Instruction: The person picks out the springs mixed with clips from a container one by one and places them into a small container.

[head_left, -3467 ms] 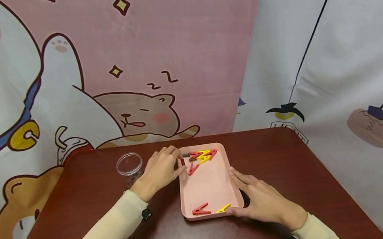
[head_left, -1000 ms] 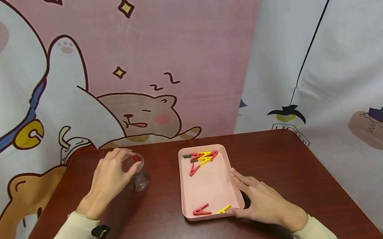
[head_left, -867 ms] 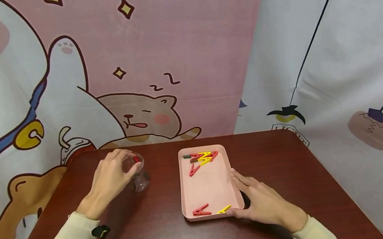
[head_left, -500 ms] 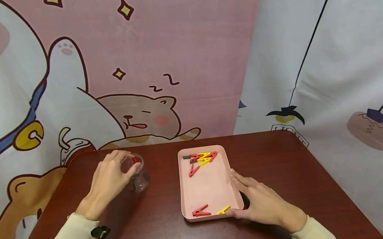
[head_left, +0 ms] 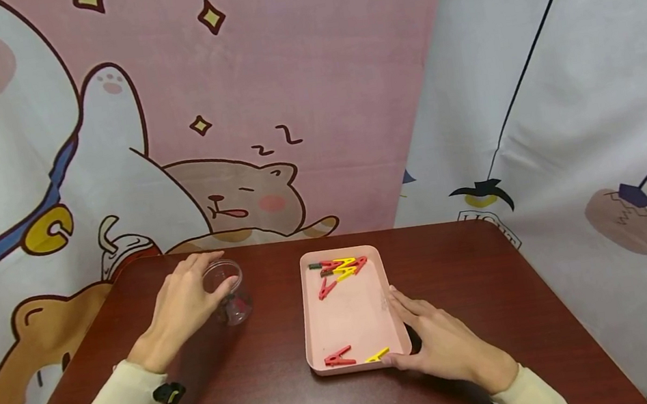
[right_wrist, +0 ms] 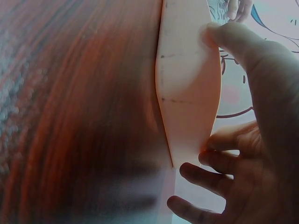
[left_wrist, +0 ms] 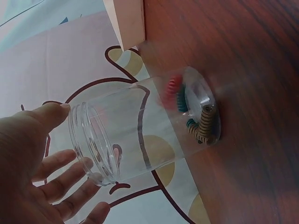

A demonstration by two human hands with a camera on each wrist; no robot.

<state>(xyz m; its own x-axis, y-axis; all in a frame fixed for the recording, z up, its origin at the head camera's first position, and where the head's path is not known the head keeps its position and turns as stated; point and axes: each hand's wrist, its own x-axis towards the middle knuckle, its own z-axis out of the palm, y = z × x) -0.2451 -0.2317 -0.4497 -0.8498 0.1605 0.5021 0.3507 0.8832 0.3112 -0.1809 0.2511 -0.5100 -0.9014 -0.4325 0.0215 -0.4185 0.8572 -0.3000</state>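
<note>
At the mouth of a clear plastic jar (left_wrist: pixel 126 135), my left hand (head_left: pixel 179 305) has its fingers spread, with nothing between them. Inside, a blurred red coil spring (left_wrist: pixel 173 85) is near the bottom beside teal (left_wrist: pixel 181 99) and brown springs (left_wrist: pixel 205 122). My right hand (head_left: pixel 443 344) rests against the near right corner of a pink tray (head_left: pixel 354 315), thumb and fingers touching its rim. The tray's far end bears red and yellow clips (head_left: pixel 346 272), plus a dark green spring (head_left: pixel 314 266) and a brown spring (head_left: pixel 326 272).
Near the tray's front edge lie a red clip (head_left: pixel 339 357) and a yellow clip (head_left: pixel 377 355). Jar and tray stand apart on a dark red-brown wooden table (head_left: pixel 265 403). A cartoon-printed cloth (head_left: pixel 308 93) hangs behind the table.
My left hand went from the tray's far left corner to the jar with a red spring, then let go; the spring dropped into the jar. My right hand stayed at the tray.
</note>
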